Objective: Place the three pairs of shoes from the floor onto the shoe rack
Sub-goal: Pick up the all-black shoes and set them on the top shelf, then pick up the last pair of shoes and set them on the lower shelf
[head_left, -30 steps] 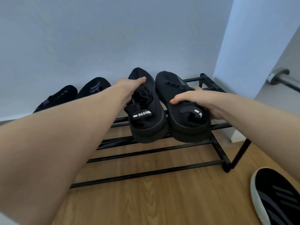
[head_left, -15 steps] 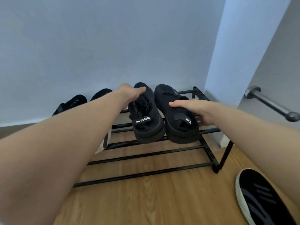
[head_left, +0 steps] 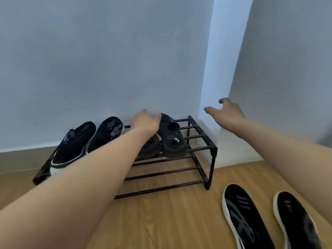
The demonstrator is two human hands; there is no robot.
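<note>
The left hand [head_left: 146, 121] rests on the black pair [head_left: 170, 137] near the shoe rack [head_left: 203, 146]'s right end; whether it grips, I cannot tell. The right hand [head_left: 226, 112] hangs wide, empty. Best square that pair on the bars before fetching the floor pair [head_left: 265, 218].

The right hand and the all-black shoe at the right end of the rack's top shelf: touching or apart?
Apart. The head view shows the right hand open in the air, wall visible between it and the all-black shoe.
</note>
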